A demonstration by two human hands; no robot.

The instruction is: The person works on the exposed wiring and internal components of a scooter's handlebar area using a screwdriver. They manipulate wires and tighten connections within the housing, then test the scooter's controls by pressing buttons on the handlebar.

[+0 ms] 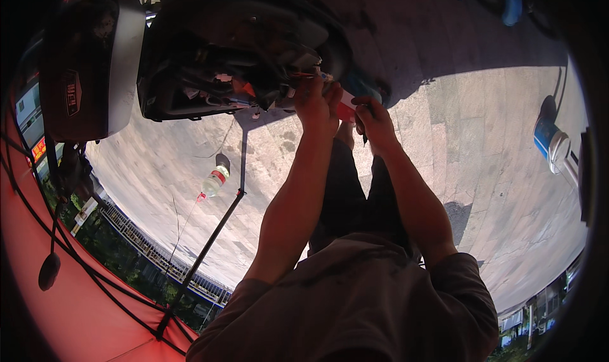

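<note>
Dark bodywork of a scooter or similar vehicle (pixel 247 19) fills the top left, its inner compartment uncovered with wires and small parts showing. Beside the wires (pixel 307 75) at its right end is my left hand (pixel 315 103), fingers curled and pinched together; shadow hides what they hold. A flat red and white piece (pixel 346 108) sits between my hands, against the left fingers. My right hand (pixel 379 124) is closed at the piece's right edge, around a thin dark tool (pixel 364 135) whose end sticks out below the fingers; its kind is unclear.
A dark box with a silver edge (pixel 127 64) stands left of the bodywork. A bottle with a red label (pixel 215 181) hangs by a string near a black canopy pole (pixel 216 238). Red canopy fabric (pixel 76 298) spans the lower left. A blue and white bucket (pixel 550 143) is far right.
</note>
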